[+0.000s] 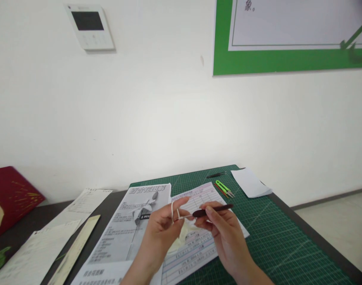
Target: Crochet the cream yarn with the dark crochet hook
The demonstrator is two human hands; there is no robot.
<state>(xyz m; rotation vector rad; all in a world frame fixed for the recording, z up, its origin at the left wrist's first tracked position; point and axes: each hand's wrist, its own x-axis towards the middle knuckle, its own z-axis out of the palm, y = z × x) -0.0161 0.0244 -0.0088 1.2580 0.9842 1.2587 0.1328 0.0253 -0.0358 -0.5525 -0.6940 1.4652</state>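
Note:
My right hand (227,233) grips a crochet hook (202,213) by its dark brown handle, the thin metal shaft pointing left. The hook's tip meets the fingertips of my left hand (160,229). Around the raised left index finger runs a strand of white yarn (172,211). A pale cream crocheted piece (183,234) hangs from the left thumb and fingers, its upper part hidden by them. Under both hands lie a lined sheet with writing (195,253) and a printed pattern sheet (115,233) with a grey flower picture.
Green thread snips (224,187), a red stick (220,190) and a dark slim tool (216,175) lie on the green cutting mat (276,233). White paper (249,182) is at the back right. Left are a pale ruler-like strip (77,249), written sheets (47,245) and a red board (14,198).

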